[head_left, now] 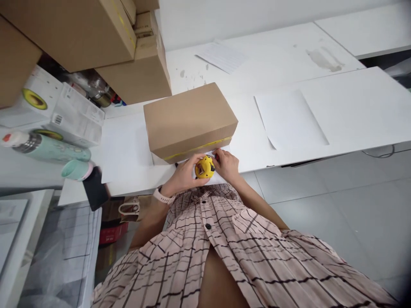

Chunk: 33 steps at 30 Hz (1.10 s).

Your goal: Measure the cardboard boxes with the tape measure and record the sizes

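A yellow and black tape measure is gripped in my left hand, close to the table's front edge. My right hand is just to its right, fingers curled and pressed together by a small dark and red thing I cannot make out. Right behind both hands stands a closed cardboard box with yellow tape along its lower front edge. White paper shows under my hands, partly hidden by them and by the box.
White sheets lie left and right of the box on the white table. A black phone, mint cup and mint bottle are at the left. Large cartons are stacked at the back left.
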Each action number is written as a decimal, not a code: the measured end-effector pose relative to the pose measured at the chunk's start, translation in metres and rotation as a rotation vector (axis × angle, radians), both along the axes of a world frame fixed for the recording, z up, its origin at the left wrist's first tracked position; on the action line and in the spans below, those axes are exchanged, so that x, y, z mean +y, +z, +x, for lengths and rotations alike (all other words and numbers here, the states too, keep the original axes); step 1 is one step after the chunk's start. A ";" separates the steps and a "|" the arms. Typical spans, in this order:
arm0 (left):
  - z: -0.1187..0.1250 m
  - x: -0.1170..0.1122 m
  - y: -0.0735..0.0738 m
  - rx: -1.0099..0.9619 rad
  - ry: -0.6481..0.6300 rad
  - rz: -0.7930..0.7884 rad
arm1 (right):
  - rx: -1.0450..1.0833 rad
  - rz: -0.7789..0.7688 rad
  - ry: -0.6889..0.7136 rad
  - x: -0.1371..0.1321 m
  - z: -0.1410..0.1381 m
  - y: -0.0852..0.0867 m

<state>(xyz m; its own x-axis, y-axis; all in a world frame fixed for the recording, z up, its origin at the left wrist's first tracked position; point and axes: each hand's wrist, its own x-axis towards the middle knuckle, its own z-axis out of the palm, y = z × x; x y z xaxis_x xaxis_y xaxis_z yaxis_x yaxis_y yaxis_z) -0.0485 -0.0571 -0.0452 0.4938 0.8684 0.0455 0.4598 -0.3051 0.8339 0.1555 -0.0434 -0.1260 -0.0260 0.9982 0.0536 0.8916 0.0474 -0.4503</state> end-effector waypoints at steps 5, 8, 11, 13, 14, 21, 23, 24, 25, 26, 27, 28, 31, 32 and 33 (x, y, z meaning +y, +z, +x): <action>0.008 0.040 -0.037 0.066 -0.002 0.011 | -0.037 -0.037 -0.019 0.003 -0.003 0.007; 0.003 0.067 -0.048 0.133 0.062 0.099 | -0.085 -0.059 -0.018 0.002 -0.004 0.009; -0.003 0.089 -0.053 0.268 0.106 0.196 | -0.150 -0.103 -0.003 0.003 -0.005 0.014; -0.006 0.097 -0.057 0.325 0.115 0.228 | -0.167 -0.125 0.013 0.002 -0.004 0.018; -0.007 0.097 -0.059 0.335 0.116 0.231 | -0.158 -0.133 0.018 0.001 -0.002 0.020; -0.004 0.063 -0.077 0.350 0.147 0.200 | 0.358 -0.052 0.024 -0.020 0.040 0.021; 0.000 0.051 -0.080 0.376 0.178 0.200 | 0.439 -0.007 0.031 -0.025 0.051 0.017; 0.002 0.047 -0.080 0.389 0.192 0.205 | 0.441 0.019 0.030 -0.026 0.054 0.014; 0.004 0.043 -0.080 0.404 0.206 0.210 | 0.429 0.050 0.025 -0.026 0.056 0.011; 0.006 0.041 -0.080 0.421 0.218 0.213 | 0.417 0.089 0.014 -0.026 0.056 0.009; 0.008 0.039 -0.080 0.438 0.227 0.215 | 0.418 0.140 -0.008 -0.024 0.055 0.008; 0.010 0.038 -0.079 0.454 0.234 0.215 | 0.441 0.203 -0.045 -0.023 0.053 0.008; 0.016 0.037 -0.079 0.480 0.257 0.217 | 0.642 0.412 -0.246 -0.017 0.043 0.017; 0.017 0.036 -0.080 0.483 0.267 0.222 | 0.750 0.470 -0.317 -0.015 0.042 0.022; 0.019 0.036 -0.080 0.485 0.277 0.227 | 0.874 0.504 -0.367 -0.012 0.041 0.028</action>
<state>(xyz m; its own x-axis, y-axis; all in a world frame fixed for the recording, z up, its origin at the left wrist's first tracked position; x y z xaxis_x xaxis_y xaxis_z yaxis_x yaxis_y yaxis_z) -0.0294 -0.0212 -0.1252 0.2613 0.9626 0.0712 0.8591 -0.2656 0.4375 0.1965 -0.0553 -0.0982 0.5178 0.7950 0.3161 0.2673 0.2006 -0.9425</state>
